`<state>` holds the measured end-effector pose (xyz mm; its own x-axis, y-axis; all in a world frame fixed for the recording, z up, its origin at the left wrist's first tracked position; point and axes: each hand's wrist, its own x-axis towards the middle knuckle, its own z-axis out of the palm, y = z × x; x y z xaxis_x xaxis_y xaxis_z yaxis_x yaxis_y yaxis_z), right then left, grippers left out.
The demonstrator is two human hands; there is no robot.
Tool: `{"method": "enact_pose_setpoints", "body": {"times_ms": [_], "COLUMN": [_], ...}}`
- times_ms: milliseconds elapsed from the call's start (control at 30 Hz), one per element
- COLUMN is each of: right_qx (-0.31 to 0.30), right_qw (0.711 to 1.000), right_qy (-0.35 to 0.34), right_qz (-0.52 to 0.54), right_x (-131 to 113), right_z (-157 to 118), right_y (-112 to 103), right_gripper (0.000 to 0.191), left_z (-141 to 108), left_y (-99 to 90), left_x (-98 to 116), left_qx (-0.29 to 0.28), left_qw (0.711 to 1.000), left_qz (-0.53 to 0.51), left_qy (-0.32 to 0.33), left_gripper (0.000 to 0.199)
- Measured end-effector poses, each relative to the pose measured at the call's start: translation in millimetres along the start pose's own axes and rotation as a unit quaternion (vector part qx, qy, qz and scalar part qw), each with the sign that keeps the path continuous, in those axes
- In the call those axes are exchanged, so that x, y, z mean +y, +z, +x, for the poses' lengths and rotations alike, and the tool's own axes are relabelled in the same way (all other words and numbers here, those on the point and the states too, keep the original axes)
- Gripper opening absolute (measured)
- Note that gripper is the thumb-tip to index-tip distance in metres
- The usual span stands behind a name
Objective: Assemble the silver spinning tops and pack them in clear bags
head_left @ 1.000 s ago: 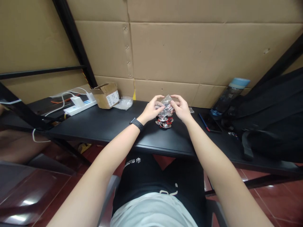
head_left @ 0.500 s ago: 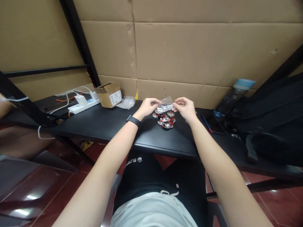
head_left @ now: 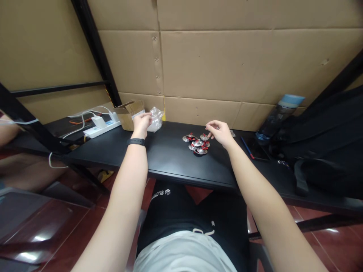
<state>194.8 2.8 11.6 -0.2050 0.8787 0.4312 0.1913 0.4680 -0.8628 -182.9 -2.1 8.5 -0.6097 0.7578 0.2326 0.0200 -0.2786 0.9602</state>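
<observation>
My left hand (head_left: 142, 122) is at the cardboard box, its fingers closed on the edge of a clear plastic bag (head_left: 156, 113). This bag lies over other clear plastic on the black table (head_left: 167, 162). Just right of a small heap of silver finger cymbals (head_left: 197, 143) with red loops hovers my right hand (head_left: 221, 133). Its fingers are bent and apart, with nothing visible between them. The cymbals lie loosely piled in the middle of the table.
An opened cardboard box (head_left: 124, 117) stands behind my left hand, beside a white power strip (head_left: 102, 129) with plugs and cables. To the right are a blue-lidded bottle (head_left: 279, 115), a pen (head_left: 247, 148) and a black bag (head_left: 326, 147). A cardboard wall (head_left: 215, 64) closes the back.
My left hand has moved left with the plastic bag, from above the cymbals to the clear plastic by the box. My right hand has let go of the bag and stayed near the cymbals.
</observation>
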Motion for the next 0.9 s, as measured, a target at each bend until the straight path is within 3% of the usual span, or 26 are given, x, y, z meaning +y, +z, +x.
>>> {"method": "enact_pose_setpoints", "body": {"times_ms": [133,200,267,367,433,567,633,733,900], "right_qx": [-0.016,-0.026,-0.033,-0.036,-0.037,-0.038,-0.041,-0.049,-0.064], "right_qw": [1.000,0.999,0.999,0.999,0.999,0.998,0.998,0.997,0.996], "right_qy": [0.009,0.012,0.014,0.016,0.017,0.019,0.019,0.017,0.017], "right_qz": [-0.010,-0.016,-0.020,-0.026,-0.031,-0.042,-0.048,-0.052,-0.064], "right_x": [-1,-2,-2,-3,-2,-2,-3,-3,-5], "right_z": [0,-1,-2,-2,-3,-3,-3,-4,-6], "right_y": [0,0,0,-1,-1,0,0,0,2], "right_gripper": [0.036,0.036,0.036,0.033,0.032,0.029,0.028,0.028,0.028], "left_z": [-6,-8,-9,-10,-13,-24,-28,-28,-15], "left_y": [-2.5,-1.7,0.2,1.8,-0.4,-8.4,-9.8,-5.0,12.8], "left_x": [11,14,14,10,11,19,22,17,-1], "left_qx": [-0.045,-0.086,-0.092,-0.027,0.025,0.152,0.183,0.158,0.082], "left_qw": [0.997,0.996,0.994,0.981,0.957,0.887,0.862,0.857,0.888], "left_qz": [-0.061,-0.025,0.031,0.140,0.236,0.409,0.451,0.469,0.445], "left_qy": [-0.013,0.000,0.041,0.133,0.166,0.149,0.142,0.141,0.076], "left_gripper": [0.037,0.044,0.047,0.045,0.035,0.018,0.014,0.014,0.027]}}
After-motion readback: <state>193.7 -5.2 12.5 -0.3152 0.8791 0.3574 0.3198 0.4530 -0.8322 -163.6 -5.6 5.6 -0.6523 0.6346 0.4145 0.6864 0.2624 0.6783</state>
